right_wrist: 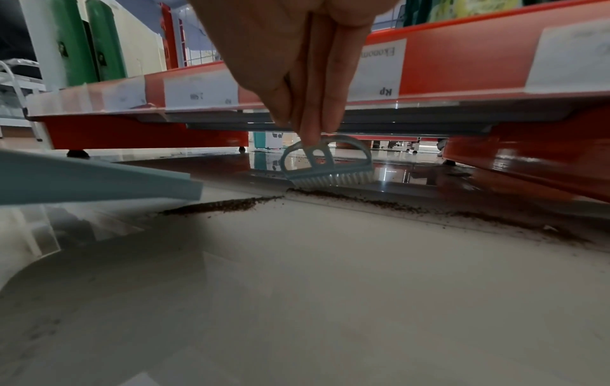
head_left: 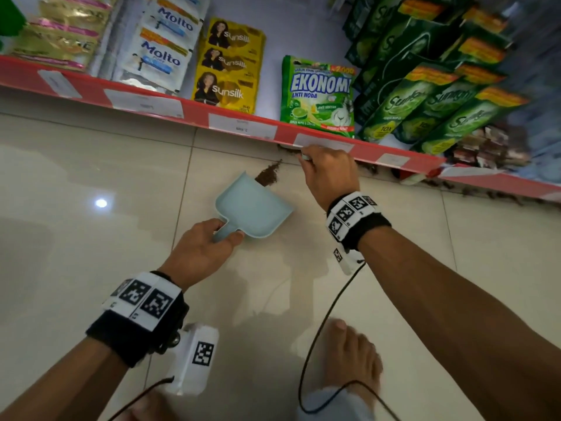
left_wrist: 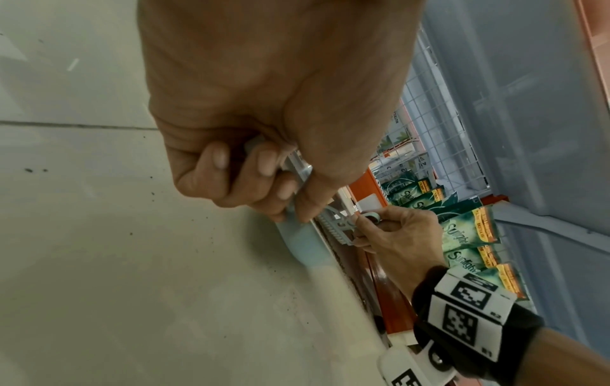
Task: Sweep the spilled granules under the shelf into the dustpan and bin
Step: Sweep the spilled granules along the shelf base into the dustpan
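Observation:
My left hand [head_left: 209, 247] grips the handle of a pale blue dustpan [head_left: 253, 208] lying on the tiled floor, its mouth turned toward the shelf. At the dustpan's far lip lies a heap of brown granules [head_left: 268, 174]. More granules [right_wrist: 379, 202] run in a dark line along the floor under the red shelf edge [head_left: 318, 138]. My right hand [head_left: 329, 174] pinches the arched handle of a small pale blue brush [right_wrist: 327, 163]. Its white bristles stand on the floor just under the shelf, at the line of granules. In the left wrist view the brush [left_wrist: 336, 227] shows beside the dustpan [left_wrist: 302, 243].
The low red shelf carries sachets and pouches: Molto [head_left: 158, 50], Sunsilk [head_left: 227, 65], Ekonomi [head_left: 318, 98], green Sunlight packs [head_left: 425, 101]. Red shelf feet [right_wrist: 148, 133] leave a low gap above the floor. My bare foot [head_left: 355, 357] and a black cable [head_left: 321, 326] are on the floor near me.

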`<state>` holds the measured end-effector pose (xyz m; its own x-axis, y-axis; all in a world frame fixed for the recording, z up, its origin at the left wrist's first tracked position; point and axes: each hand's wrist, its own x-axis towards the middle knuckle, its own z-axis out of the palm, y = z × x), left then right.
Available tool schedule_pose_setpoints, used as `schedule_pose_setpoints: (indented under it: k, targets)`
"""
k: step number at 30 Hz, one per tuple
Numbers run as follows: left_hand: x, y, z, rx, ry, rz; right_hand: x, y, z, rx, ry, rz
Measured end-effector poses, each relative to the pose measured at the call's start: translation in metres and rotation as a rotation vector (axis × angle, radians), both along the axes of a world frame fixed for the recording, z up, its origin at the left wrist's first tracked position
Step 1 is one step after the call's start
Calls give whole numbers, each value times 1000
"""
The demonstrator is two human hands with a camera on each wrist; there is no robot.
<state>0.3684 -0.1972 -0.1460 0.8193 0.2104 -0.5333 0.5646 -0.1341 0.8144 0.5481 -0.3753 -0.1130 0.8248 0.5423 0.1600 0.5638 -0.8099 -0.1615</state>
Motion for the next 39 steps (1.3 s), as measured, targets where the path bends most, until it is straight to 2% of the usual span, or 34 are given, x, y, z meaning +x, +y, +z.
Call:
schedule_pose_setpoints:
  k: [7, 12, 18, 22, 26, 30, 33, 35, 37, 39]
  targets:
    - [0, 3, 8, 54, -8, -34, -10, 5, -4, 93, -34, -34]
    - [-1, 0, 7, 53, -16, -3, -22, -9, -13, -34, 121, 17]
    - [-5, -2, 6, 161, 8, -10, -23, -31, 5, 145, -96, 89]
    - [-2, -7, 6, 183, 6, 50, 3, -24, 1, 91, -51, 53]
    - [-2, -21, 9, 207, 11, 43, -3, -26, -3, -17, 33, 160]
    - [0, -35, 14, 200, 0, 18, -26, -44, 1, 84, 33, 254]
    - [2, -42, 16, 207, -3, -1, -21, -53, 7, 177, -49, 218]
    - [2, -47, 18, 211, -3, -15, -9, -55, 9, 166, -65, 157]
    - [3, -50, 19, 213, -3, -27, 0, -55, 9, 82, 13, 100]
    - [3, -51, 20, 209, -4, -29, -1, -55, 7, 48, 92, 126]
